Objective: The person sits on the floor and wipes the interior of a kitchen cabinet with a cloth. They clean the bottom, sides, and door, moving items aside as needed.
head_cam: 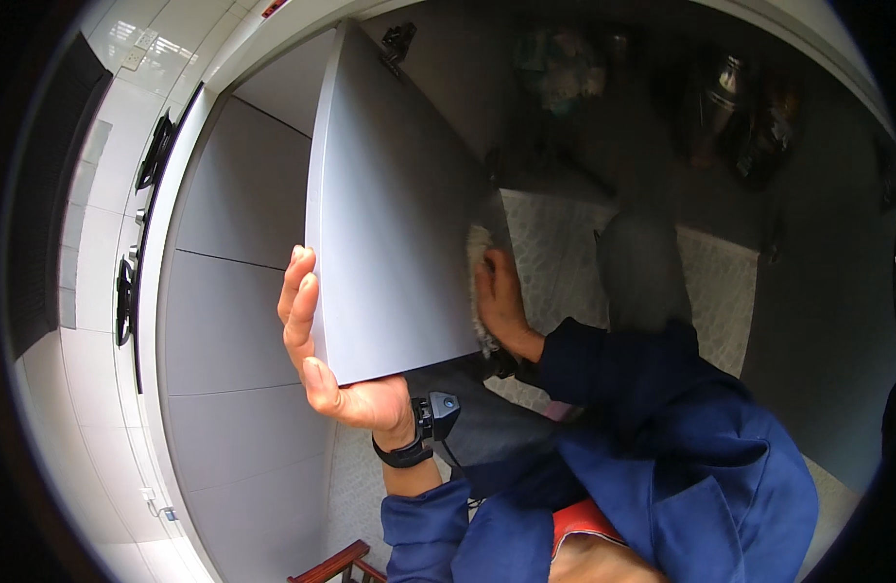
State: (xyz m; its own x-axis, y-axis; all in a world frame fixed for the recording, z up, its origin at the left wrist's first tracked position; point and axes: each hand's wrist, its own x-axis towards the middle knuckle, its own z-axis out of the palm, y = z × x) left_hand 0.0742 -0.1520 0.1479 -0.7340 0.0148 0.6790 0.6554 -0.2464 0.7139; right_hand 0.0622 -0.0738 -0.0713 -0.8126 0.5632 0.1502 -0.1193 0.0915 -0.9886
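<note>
A grey cabinet door panel (397, 240) stands swung open in front of me, with a dark metal hinge (398, 45) at its top. My left hand (339, 357) wraps round the lower outer corner of the door, fingers along its edge and palm below. A black strap with a small camera (442, 412) sits on that wrist. On the door's inner part, near the hinge side, my right hand (497, 295) presses a pale, fluffy cloth (480, 284) flat against the surface. Part of the cloth is hidden under the hand.
The dark cabinet interior holds a shiny metal container (721, 91) and plastic bags (564, 69). Another grey door (820, 328) stands at the right. Grey drawer fronts (229, 321) lie at the left, under a counter with black stove grates (156, 153). A brown wooden stool (335, 562) is at the bottom.
</note>
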